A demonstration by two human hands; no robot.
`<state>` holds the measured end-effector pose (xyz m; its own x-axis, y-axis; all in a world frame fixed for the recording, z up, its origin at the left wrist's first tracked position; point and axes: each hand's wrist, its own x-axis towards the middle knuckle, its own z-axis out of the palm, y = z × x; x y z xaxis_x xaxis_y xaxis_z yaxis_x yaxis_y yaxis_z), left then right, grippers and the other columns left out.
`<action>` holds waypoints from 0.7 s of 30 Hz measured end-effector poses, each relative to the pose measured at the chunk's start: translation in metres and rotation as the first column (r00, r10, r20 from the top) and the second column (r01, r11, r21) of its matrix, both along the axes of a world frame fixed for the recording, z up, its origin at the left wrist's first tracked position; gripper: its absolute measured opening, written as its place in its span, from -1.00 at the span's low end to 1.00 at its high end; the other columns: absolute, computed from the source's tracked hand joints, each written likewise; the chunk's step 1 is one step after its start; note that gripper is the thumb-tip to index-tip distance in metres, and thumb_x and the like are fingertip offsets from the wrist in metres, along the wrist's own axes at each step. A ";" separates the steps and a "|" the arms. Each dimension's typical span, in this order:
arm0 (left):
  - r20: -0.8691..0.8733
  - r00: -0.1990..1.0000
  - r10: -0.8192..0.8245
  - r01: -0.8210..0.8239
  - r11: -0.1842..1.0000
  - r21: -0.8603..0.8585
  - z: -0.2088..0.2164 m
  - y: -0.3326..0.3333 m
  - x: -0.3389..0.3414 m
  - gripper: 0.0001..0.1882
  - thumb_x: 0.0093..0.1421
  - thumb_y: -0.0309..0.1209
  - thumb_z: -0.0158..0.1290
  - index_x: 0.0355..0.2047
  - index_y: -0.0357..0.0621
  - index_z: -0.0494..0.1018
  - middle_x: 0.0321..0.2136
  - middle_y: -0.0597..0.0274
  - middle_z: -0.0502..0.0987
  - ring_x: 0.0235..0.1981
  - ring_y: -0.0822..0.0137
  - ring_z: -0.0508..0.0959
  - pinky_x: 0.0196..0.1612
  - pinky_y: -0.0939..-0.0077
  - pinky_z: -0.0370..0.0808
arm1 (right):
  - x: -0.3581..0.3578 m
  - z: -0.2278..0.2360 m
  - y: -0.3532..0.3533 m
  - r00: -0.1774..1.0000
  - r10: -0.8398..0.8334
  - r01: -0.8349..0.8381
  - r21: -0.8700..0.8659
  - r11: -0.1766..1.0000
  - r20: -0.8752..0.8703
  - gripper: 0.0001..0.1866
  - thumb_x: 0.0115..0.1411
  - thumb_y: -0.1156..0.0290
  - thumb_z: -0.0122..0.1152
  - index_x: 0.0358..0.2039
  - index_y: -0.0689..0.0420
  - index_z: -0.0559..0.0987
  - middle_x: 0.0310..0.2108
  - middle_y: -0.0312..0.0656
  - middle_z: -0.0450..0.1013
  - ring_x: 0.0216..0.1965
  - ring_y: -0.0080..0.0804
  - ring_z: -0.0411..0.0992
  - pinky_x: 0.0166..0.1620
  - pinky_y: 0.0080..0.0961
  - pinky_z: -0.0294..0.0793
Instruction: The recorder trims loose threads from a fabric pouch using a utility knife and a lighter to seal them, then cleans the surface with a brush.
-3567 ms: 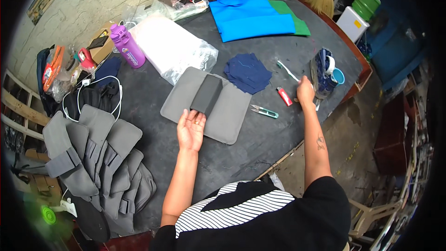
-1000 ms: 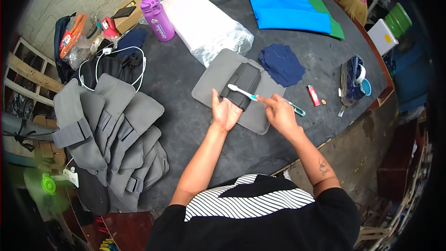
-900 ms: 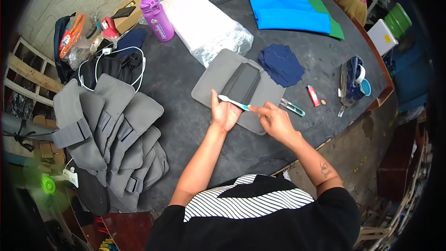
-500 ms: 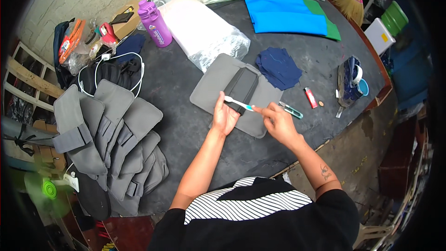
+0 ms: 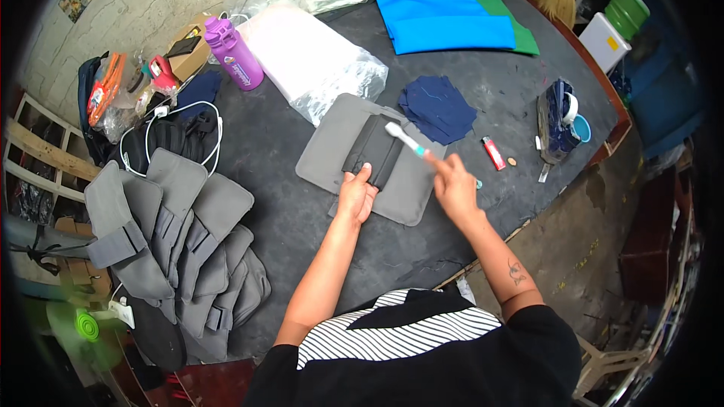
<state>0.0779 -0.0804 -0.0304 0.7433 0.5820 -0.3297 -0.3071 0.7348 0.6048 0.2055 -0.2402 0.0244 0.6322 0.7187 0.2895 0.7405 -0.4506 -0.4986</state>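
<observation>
A white and teal toothbrush (image 5: 405,139) is held in my right hand (image 5: 455,190), its head pointing up and left above a flat grey fabric piece (image 5: 324,140). Across that piece lies a dark grey band (image 5: 375,152). My left hand (image 5: 357,197) pinches the band's near end, thumb on top. Thread snips (image 5: 479,184) are mostly hidden behind my right hand. Just beyond the grey piece sits a pile of navy fabric scraps (image 5: 437,109).
Many similar grey pieces (image 5: 181,237) are stacked at the left. A purple bottle (image 5: 234,56) and plastic-wrapped white sheets (image 5: 298,49) stand farther back, near a blue bag (image 5: 445,22). To the right are a red lighter (image 5: 494,154) and a dark blue case (image 5: 554,122).
The toothbrush has moved away from my left hand and now angles up over the band. My left hand has turned and closed on the band's near end. The whole view has shifted slightly.
</observation>
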 end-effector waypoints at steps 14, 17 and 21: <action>0.061 0.998 0.016 -0.006 0.987 -0.163 -0.005 0.008 -0.002 -0.64 0.31 -0.46 -0.10 0.08 -0.11 0.13 0.03 0.06 0.36 0.03 0.09 0.46 0.05 0.09 0.45 | -0.001 -0.017 0.001 0.991 0.131 -0.131 -0.001 0.991 -0.023 -0.58 0.05 0.51 0.06 -0.05 -0.10 0.56 -0.46 -0.09 0.34 -0.47 -0.07 0.43 -0.39 -0.18 0.45; -0.001 0.999 0.032 -0.032 0.993 -0.118 0.009 0.004 -0.003 -0.67 0.30 -0.47 -0.09 0.04 -0.14 0.15 0.01 0.04 0.38 0.02 0.10 0.47 0.06 0.08 0.45 | 0.015 -0.004 0.007 0.995 -0.022 0.018 -0.045 0.999 -0.097 -0.57 0.06 0.51 0.06 -0.04 -0.10 0.56 -0.47 -0.09 0.35 -0.46 -0.07 0.44 -0.38 -0.18 0.45; 0.053 0.998 0.023 -0.014 0.986 -0.166 0.006 0.005 -0.002 -0.66 0.30 -0.47 -0.09 0.06 -0.16 0.14 0.01 0.03 0.38 0.02 0.09 0.47 0.07 0.09 0.45 | 0.004 -0.014 0.001 0.988 0.145 -0.144 0.019 0.989 -0.061 -0.59 0.07 0.53 0.04 -0.06 -0.08 0.57 -0.47 -0.09 0.36 -0.48 -0.07 0.44 -0.38 -0.19 0.45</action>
